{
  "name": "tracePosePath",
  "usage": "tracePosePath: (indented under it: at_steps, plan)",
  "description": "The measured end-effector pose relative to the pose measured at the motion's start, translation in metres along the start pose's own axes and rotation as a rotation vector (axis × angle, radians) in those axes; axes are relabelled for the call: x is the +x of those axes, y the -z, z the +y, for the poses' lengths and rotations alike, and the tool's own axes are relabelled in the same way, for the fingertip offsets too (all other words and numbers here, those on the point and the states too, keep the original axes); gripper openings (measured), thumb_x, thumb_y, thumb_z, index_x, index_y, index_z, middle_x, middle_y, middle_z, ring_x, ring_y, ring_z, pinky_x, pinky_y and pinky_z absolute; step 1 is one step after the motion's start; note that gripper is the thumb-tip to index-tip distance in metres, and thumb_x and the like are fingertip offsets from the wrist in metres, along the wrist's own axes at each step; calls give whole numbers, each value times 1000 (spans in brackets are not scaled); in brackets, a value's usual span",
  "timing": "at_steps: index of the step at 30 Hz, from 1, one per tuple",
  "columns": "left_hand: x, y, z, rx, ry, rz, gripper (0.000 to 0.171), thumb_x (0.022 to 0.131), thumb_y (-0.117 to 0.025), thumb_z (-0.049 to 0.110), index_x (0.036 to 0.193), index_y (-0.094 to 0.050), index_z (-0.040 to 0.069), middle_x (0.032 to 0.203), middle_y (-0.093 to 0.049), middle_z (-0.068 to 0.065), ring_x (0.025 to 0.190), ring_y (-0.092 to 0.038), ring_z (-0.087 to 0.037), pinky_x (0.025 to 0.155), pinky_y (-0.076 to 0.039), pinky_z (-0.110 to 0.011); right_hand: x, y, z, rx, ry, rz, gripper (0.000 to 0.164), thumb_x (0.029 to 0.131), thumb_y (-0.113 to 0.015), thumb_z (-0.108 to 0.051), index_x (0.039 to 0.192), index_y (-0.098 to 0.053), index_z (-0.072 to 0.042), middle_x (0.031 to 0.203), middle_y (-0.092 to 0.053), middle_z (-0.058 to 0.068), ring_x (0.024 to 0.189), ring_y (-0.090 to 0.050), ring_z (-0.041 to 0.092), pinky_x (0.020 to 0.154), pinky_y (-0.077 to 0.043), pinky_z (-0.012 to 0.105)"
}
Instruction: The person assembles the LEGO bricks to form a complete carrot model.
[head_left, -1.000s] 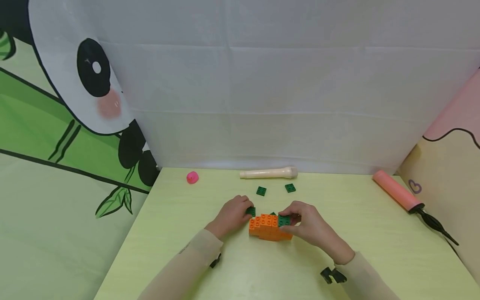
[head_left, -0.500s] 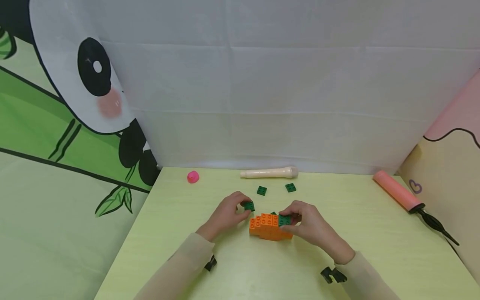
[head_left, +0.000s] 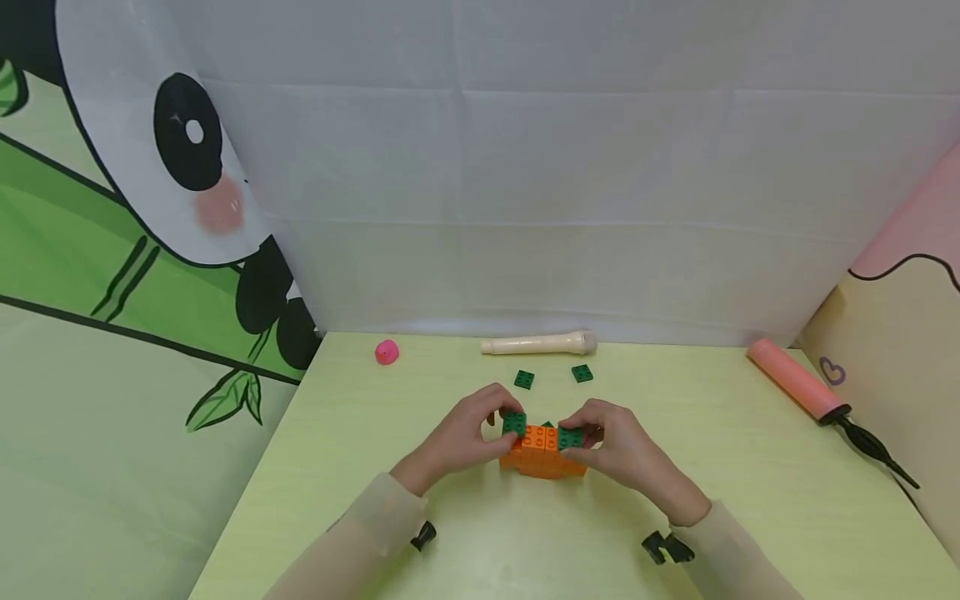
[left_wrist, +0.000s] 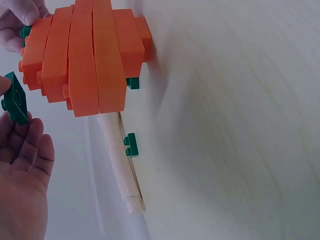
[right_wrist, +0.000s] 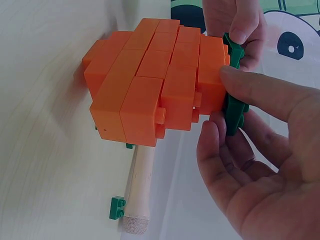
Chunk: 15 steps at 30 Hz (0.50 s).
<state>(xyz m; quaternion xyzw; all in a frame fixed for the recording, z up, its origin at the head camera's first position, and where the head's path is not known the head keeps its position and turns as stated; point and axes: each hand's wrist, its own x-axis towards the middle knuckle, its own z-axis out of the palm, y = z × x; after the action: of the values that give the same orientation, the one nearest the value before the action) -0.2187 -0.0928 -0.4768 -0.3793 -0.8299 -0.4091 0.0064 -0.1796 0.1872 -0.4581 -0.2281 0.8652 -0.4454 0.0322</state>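
A stepped build of orange toy bricks [head_left: 543,464] [left_wrist: 85,60] stands on the table between both hands. With thumb and fingers my left hand [head_left: 467,433] pinches a green brick [head_left: 514,423] [left_wrist: 16,102] at the build's upper left; the left wrist view shows a gap between this brick and the orange ones. My right hand [head_left: 626,446] [right_wrist: 270,155] grips another green brick [head_left: 570,438] [right_wrist: 235,112] by its edges, against the top right of the build. Behind the build, another green brick [head_left: 547,424] is mostly hidden.
Two green bricks, one on the left [head_left: 524,380] and one on the right [head_left: 582,373], lie farther back. Beyond them is a cream toy microphone [head_left: 538,343]. A pink round object [head_left: 387,352] sits at back left, a pink hand pump [head_left: 795,379] at the right.
My left hand lifted its green brick from beside the build, turned it, and brought it rightward over the upper left of the orange bricks. The right hand stays on its brick.
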Motion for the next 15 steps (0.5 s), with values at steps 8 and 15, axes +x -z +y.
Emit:
tracePosePath:
  at_steps: [8, 15]
  plan:
    - [1, -6, 1, -2, -56, -27, 25, 92, -74, 11, 114, -65, 18, 109, -60, 11, 95, -57, -15, 82, -54, -35, 0, 1, 0, -1, -4, 1, 30, 82, -88, -2, 110, -77, -4, 95, -65, -2, 79, -61, 21, 73, -57, 28]
    - [3, -8, 2, 13, -55, -43, 25, 91, -73, 13, 113, -65, 18, 108, -59, 10, 98, -58, -20, 88, -54, -39, 0, 2, 1, 4, -2, -1, 30, 82, -88, -2, 110, -77, -3, 95, -64, -2, 79, -61, 22, 73, -57, 28]
